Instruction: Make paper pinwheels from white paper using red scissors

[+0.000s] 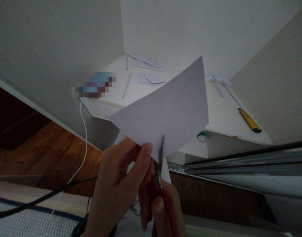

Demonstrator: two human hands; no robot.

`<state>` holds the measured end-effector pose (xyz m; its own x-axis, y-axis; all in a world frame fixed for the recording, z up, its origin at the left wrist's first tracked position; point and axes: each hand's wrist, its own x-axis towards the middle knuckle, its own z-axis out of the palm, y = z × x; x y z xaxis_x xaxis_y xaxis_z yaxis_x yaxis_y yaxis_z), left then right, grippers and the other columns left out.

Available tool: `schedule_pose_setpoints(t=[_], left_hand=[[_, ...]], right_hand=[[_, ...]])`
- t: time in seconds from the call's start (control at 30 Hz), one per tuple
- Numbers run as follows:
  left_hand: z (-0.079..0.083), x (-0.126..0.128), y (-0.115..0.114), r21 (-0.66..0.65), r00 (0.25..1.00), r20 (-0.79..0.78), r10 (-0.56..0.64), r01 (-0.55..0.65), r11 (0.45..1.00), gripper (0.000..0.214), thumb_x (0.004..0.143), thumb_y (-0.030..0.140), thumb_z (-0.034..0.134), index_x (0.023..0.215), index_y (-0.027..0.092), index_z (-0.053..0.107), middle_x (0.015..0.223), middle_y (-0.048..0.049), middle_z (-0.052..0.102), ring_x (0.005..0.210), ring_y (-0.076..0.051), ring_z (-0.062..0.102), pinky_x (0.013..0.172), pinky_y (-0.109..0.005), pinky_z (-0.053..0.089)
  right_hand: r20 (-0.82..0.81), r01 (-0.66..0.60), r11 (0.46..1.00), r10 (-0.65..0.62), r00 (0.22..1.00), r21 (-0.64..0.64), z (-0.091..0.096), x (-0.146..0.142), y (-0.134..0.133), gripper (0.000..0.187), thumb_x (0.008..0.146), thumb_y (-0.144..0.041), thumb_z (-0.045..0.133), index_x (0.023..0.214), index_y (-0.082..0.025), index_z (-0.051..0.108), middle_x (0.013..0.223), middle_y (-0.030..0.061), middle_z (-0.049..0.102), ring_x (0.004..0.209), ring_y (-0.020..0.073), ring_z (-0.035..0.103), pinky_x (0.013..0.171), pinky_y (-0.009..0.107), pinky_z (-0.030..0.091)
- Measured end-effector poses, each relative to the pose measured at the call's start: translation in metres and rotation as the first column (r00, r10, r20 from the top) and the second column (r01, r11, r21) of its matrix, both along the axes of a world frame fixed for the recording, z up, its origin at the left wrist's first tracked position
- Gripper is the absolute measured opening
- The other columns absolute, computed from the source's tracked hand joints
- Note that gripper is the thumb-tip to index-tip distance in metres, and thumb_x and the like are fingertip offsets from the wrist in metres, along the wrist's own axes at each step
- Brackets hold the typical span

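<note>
My left hand (117, 187) pinches the lower edge of a white sheet of paper (170, 112) and holds it up in front of me, thumb on the near face. My right hand (163, 207) is closed round the red handles of a pair of scissors (160, 164). Their blades point upward and overlap the paper's bottom edge just right of my left thumb. Both hands sit close together at the lower middle of the view.
Behind the paper stands a white corner table (225, 115) bearing several paper strips (146, 62), a folded paper piece (152, 78), a yellow utility knife (250, 120) and a blurred object. A white cable (84, 131) hangs off it toward the wooden floor. A metal rail (239, 163) runs right.
</note>
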<state>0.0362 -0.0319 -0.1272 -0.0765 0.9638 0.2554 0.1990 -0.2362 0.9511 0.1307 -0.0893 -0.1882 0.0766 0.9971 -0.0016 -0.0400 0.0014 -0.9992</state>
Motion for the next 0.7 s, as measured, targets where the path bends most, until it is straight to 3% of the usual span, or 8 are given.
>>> schedule_pose_setpoints(t=[0.23, 0.47, 0.7], left_hand=[[0.001, 0.001, -0.001, -0.042, 0.999, 0.035, -0.013, 0.015, 0.999, 0.034, 0.090, 0.016, 0.051, 0.057, 0.021, 0.049, 0.047, 0.0095, 0.052, 0.040, -0.005, 0.049, 0.041, -0.015, 0.039], [0.002, 0.005, -0.003, -0.080, 0.995, -0.076, 0.071, -0.077, 0.994, 0.029, 0.086, 0.018, 0.051, 0.058, 0.022, 0.046, 0.048, 0.0084, 0.049, 0.041, -0.007, 0.048, 0.039, -0.018, 0.037], [-0.002, 0.004, -0.007, -0.051, 0.995, -0.091, 0.047, -0.051, 0.997, 0.030, 0.087, 0.017, 0.051, 0.058, 0.022, 0.046, 0.048, 0.0092, 0.044, 0.037, -0.006, 0.040, 0.035, -0.018, 0.031]], right_hand=[[0.014, -0.025, 1.000, 0.025, 1.000, -0.017, 0.008, 0.003, 0.000, 0.061, 0.081, -0.077, 0.045, 0.063, -0.021, 0.061, 0.048, -0.0013, 0.044, 0.047, 0.0140, 0.043, 0.040, 0.024, 0.032], [-0.014, 0.010, 0.996, -0.011, 1.000, -0.088, 0.001, 0.007, -0.010, 0.052, 0.081, -0.071, 0.053, 0.086, -0.022, 0.070, 0.051, -0.0026, 0.047, 0.044, 0.0127, 0.040, 0.039, 0.025, 0.034], [-0.093, 0.080, 0.989, -0.091, 0.991, -0.125, 0.005, 0.004, -0.019, 0.048, 0.080, -0.067, 0.058, 0.095, -0.024, 0.072, 0.055, -0.0016, 0.050, 0.049, 0.0144, 0.046, 0.044, 0.026, 0.038]])
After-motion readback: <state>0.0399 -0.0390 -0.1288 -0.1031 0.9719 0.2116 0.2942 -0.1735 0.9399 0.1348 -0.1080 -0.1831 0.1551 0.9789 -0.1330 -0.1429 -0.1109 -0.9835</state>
